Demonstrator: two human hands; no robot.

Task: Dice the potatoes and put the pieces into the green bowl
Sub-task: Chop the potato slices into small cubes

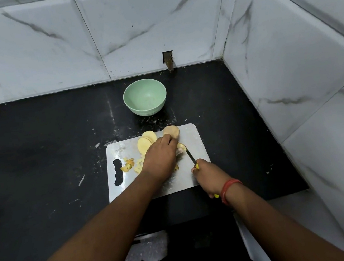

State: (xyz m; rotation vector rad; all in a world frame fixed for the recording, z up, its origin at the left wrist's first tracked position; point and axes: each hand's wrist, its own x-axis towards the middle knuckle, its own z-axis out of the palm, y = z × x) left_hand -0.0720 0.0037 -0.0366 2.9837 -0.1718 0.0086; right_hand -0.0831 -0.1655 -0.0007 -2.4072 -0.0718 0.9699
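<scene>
1. While the left hand [161, 156] lies palm-down over the middle of the board [191, 137], its fingers curl onto a potato piece [180, 145] at its 1 o'clock edge and hold it against the board.
2. Right hand [209, 177], at 4 o'clock from the left, grips the yellow handle of a knife [191, 156]; the blade points toward 11 o'clock and its tip meets the held piece just beside the left fingertips.
3. Slices [145, 143] lie fanned at 11 o'clock of the left hand, partly hidden under it.
4. Half potato [172, 131] sits at the board's far edge, at 12 o'clock of the left hand, touching its knuckles.
5. Dice [128, 164] lie at 9 o'clock of the left hand, beside the board's handle slot [117, 172].
6. Bowl [144, 96] stands upright on the black counter [37, 148], at 12 o'clock beyond the board, well apart from both hands.
</scene>
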